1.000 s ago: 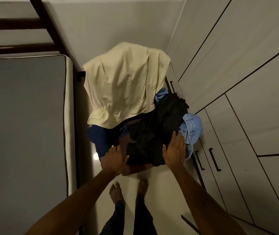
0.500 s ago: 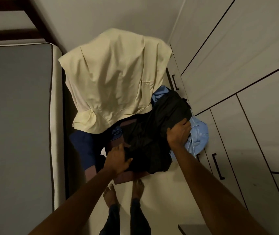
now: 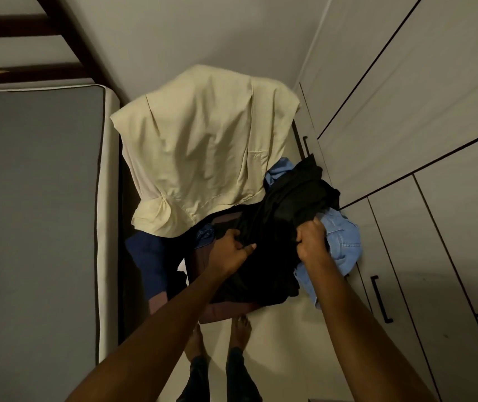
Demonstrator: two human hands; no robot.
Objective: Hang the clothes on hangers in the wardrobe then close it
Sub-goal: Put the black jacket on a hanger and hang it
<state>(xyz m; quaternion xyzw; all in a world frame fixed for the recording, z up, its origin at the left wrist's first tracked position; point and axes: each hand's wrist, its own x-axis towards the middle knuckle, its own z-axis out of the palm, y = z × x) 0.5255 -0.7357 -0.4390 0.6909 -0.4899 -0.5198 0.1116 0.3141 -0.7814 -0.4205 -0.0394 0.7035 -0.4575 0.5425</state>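
One black garment (image 3: 287, 204) is gripped by curled fingers of the left hand (image 3: 233, 250) and right hand (image 3: 313, 239), its lower part hidden beneath them, the chair (image 3: 223, 310) underneath mostly covered.

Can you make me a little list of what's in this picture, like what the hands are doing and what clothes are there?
left hand: grips the black garment
right hand: grips the same black garment
pile: on a chair, partly hidden
cream shirt: draped over the chair back
blue denim: under the black garment, right side
wardrobe: doors closed
mattress: on the left
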